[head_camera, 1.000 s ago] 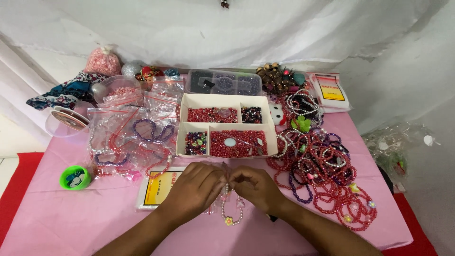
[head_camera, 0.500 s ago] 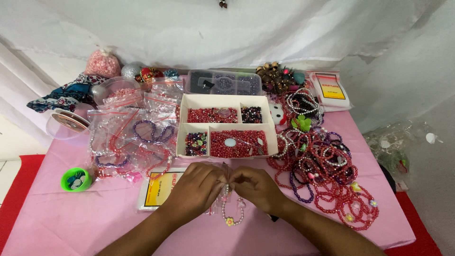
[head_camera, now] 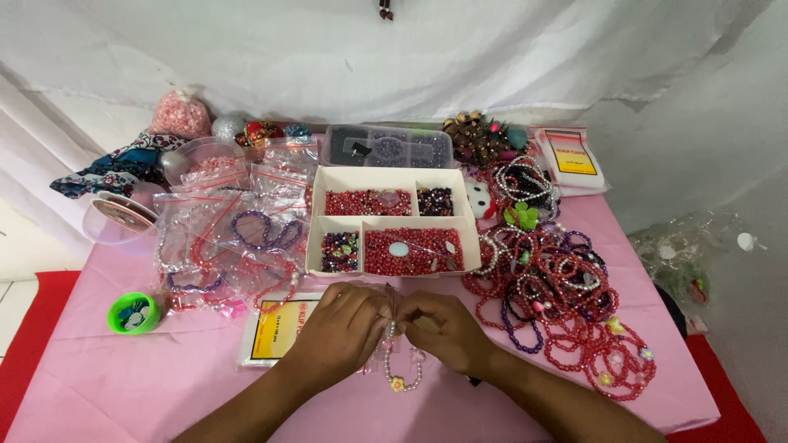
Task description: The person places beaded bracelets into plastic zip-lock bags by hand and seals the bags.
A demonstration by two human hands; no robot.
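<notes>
The fingers of the left hand (head_camera: 341,328) and the right hand (head_camera: 447,328) are pressing together at the top of a small clear bag (head_camera: 400,344), pinching its upper edge between the thumbs and forefingers where the two hands are meeting. The bag is hanging down toward the person, its long axis running away-to-near across the worktop (head_camera: 123,385), and a pearl bracelet with a yellow flower charm (head_camera: 400,373) is sitting inside it — the charm is lying at the near end.

Just beyond the knuckles a white divided tray of red and mixed beads (head_camera: 392,230) is lying, its near wall close to the hands. Under the left wrist a stack of flat bags with a yellow label (head_camera: 275,332) is resting. To the right a heap of red and purple bracelets (head_camera: 558,303) is spreading toward the worktop's right edge; to the left, bagged bracelets (head_camera: 222,238) and a green cup (head_camera: 131,314) are lying farther off. Bare pink cloth is showing only along the near edge, either side of the forearms.
</notes>
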